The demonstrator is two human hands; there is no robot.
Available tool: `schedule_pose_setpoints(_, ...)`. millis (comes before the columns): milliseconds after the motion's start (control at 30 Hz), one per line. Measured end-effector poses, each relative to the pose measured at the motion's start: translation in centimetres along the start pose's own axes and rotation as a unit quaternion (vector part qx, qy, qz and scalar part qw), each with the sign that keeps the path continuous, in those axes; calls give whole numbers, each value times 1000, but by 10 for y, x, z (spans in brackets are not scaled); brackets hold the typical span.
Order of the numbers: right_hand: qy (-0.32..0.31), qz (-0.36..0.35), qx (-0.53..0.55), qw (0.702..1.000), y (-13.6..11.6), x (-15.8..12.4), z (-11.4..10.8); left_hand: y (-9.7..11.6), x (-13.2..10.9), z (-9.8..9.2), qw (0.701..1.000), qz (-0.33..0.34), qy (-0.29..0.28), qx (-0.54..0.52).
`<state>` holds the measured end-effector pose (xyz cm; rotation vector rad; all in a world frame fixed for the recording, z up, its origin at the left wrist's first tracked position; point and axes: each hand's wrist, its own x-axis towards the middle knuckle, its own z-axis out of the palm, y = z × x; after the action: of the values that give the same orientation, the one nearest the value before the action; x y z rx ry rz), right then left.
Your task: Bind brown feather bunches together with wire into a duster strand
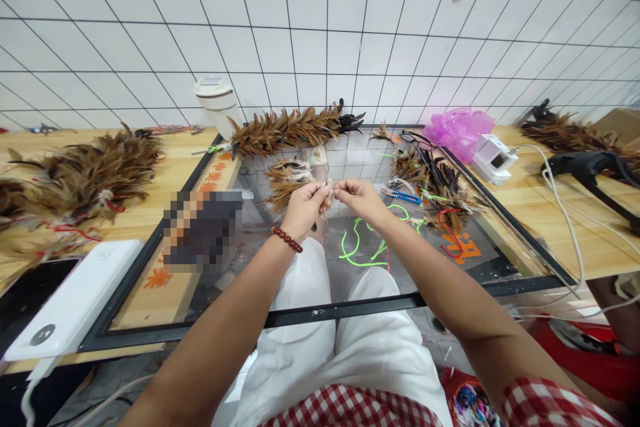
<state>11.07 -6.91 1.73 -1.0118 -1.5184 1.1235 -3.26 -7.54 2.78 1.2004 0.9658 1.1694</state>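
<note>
Head view: your left hand (304,208) and right hand (356,197) meet above glass tabletop (500,250), fingers pinched together on small feather bundle (289,181), held mid-air between them. Exact grip on binding unclear. Judging progress: one finished duster (285,130) lies behind near wall, more feather piles (85,177) on left. Loose feathers (440,190), green cord (357,250), scissors (407,197) on right suggest plenty left to bind.
</note>
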Motion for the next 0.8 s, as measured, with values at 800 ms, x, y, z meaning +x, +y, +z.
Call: schedule_pose_setpoints(800,86,33,53,994,-9,-1,7,-10,1,2,999,4,36,5)
